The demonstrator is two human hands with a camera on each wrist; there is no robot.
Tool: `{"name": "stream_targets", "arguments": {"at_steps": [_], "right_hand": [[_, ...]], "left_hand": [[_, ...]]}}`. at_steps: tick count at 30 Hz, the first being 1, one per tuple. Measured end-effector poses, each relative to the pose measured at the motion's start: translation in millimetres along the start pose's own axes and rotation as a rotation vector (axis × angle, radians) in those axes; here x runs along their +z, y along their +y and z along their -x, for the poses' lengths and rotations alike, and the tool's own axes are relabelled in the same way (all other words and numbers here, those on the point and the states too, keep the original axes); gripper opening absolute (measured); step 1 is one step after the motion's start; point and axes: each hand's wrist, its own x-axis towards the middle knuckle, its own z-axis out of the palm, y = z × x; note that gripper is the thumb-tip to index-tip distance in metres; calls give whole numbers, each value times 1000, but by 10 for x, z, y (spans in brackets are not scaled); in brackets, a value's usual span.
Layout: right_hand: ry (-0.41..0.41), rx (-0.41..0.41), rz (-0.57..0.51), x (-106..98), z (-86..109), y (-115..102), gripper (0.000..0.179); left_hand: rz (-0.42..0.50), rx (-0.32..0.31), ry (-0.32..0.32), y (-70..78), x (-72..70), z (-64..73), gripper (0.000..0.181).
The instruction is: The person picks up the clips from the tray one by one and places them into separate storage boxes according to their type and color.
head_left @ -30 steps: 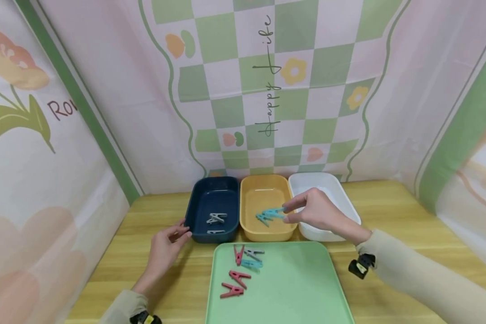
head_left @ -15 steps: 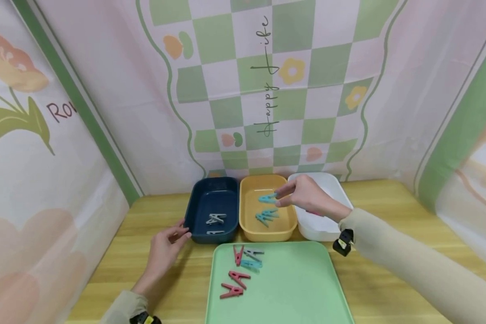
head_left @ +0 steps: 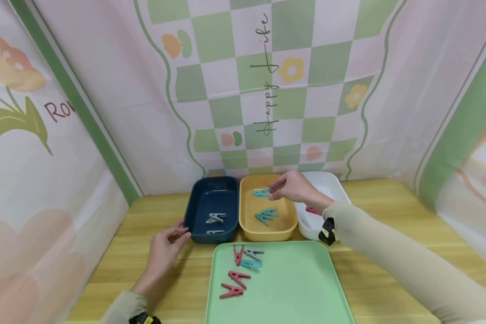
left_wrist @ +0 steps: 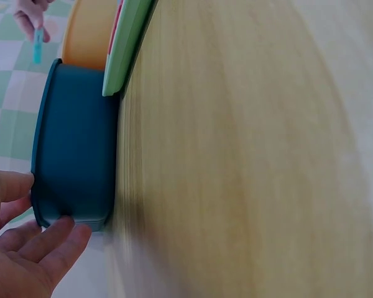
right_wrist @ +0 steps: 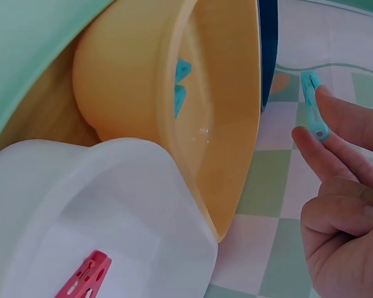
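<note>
Over the far part of the yellow bin (head_left: 246,231), my right hand (head_left: 295,186) pinches a light-blue clothespin (head_left: 261,193) between thumb and fingertips. The right wrist view shows this clothespin (right_wrist: 312,105) held by its end, outside the bin's outline there. Two more light-blue clothespins (head_left: 266,215) lie in the yellow bin. My left hand (head_left: 166,249) touches the left front corner of the dark blue bin (head_left: 189,211), its fingertips on the outer wall and rim, fingers loosely extended. Grey clothespins (head_left: 216,218) lie in that bin.
The white bin (head_left: 344,194) at right holds a red clothespin (head_left: 313,210), partly hidden by the right arm. In front is a green tray (head_left: 291,283) bearing red clothespins (head_left: 231,291), a grey clothespin (head_left: 254,253) and a light-blue clothespin (head_left: 251,264). A patterned cloth stands behind.
My right hand has moved left and farther back over the yellow bin, carrying the light-blue clothespin away from the two lying there. The red clothespin in the white bin has come into view. The left hand stays put.
</note>
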Motion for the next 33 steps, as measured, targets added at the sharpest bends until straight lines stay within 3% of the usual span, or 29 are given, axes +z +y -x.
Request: {"name": "stream_targets", "arguments": {"at_steps": [10, 22, 33], "right_hand": [[-13, 13, -21, 81, -141, -2, 36], [-24, -23, 15, 177, -257, 40, 34], [-20, -8, 58, 242, -298, 79, 31]], "left_hand": [[-6, 13, -1, 7, -3, -9, 14], [5, 4, -2, 18, -9, -2, 13], [2, -9, -2, 2, -6, -3, 13]]}}
